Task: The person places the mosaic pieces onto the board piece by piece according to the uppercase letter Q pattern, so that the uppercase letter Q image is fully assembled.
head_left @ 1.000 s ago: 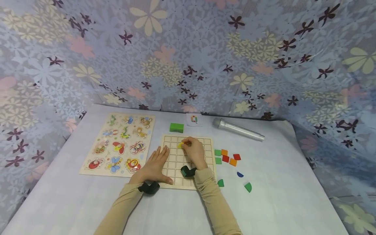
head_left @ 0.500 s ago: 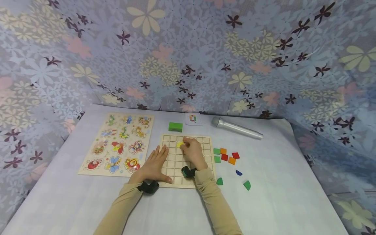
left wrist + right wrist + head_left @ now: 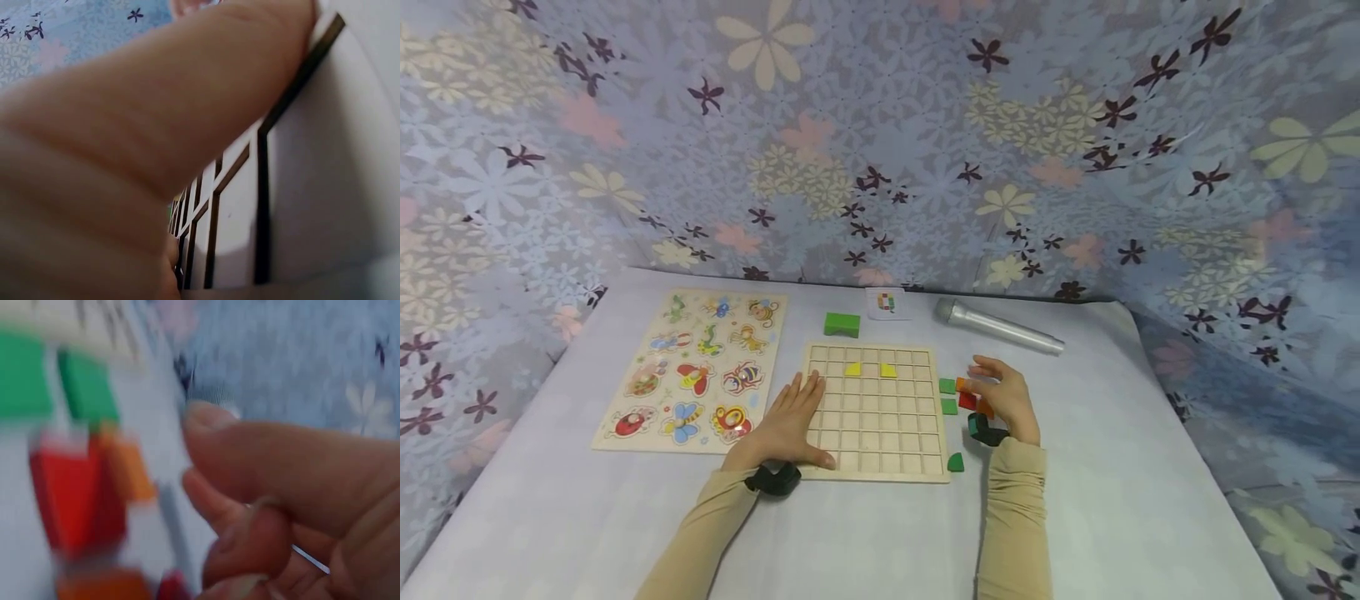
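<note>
My left hand (image 3: 786, 425) lies spread with its fingers on the left side of a wooden grid board (image 3: 880, 492); in the left wrist view its thumb side (image 3: 156, 94) covers part of the grid. Two yellow pieces (image 3: 853, 369) sit apart in cells near the board's far side. Right of the board, my right hand (image 3: 1006, 398) hovers by the loose tiles, fingers loosely bent with nothing seen between them. Near it are a red tile (image 3: 967, 401), an orange tile (image 3: 962, 384) and two green squares (image 3: 947, 386). The hand hides some tiles.
A puzzle board with insect pictures (image 3: 688, 367) lies left. Behind the grid are a green block (image 3: 842, 324), a pattern card (image 3: 887, 303) and a silver microphone (image 3: 1000, 326). A green quarter-round piece (image 3: 956, 462) lies near the board's right corner.
My right hand has let go of the yellow piece, leaving it in the grid, and has moved right to the coloured tiles. The left hand stays on the board.
</note>
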The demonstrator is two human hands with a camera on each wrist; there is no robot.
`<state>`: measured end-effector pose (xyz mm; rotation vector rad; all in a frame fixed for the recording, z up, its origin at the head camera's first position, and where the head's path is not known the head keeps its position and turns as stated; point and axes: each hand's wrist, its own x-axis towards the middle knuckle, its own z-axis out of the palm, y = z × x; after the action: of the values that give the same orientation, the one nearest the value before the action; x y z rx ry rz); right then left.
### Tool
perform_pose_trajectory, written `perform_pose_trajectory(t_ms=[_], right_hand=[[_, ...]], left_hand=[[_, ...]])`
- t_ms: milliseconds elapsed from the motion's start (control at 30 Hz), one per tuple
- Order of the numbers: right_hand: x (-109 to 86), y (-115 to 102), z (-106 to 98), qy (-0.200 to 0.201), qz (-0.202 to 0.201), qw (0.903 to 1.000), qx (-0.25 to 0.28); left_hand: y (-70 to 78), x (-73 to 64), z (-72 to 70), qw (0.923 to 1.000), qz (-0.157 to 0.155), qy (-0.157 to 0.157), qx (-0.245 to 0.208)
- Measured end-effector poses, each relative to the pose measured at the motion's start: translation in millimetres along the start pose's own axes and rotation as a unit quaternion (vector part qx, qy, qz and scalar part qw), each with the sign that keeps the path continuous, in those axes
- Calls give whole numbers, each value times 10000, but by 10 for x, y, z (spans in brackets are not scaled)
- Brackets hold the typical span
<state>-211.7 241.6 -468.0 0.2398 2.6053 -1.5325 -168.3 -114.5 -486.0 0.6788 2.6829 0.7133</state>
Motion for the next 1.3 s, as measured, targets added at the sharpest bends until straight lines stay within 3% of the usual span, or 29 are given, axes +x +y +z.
perform_pose_trajectory(t_ms=[200,400,600,833,1167,1300], right_hand=[[0,68,24,58,343,9993,-133],[33,6,124,214,300,9979,-526],[50,-65,192,321,535,9971,-440],[52,-69,212,626,509,9922,-950],[49,-30,232,1147,455,9921,213],[82,-68,268,1143,337,9911,598]], left_hand=[[-1,-12,1,10000,55,50,16],[-34,-23,-6,10000,23,46,57],[-48,-32,-18,9999,-33,69,65],[-24,8,11,10000,21,-19,84],[-39,1,3,9999,65,25,150],[-39,5,2,9999,83,-12,113]])
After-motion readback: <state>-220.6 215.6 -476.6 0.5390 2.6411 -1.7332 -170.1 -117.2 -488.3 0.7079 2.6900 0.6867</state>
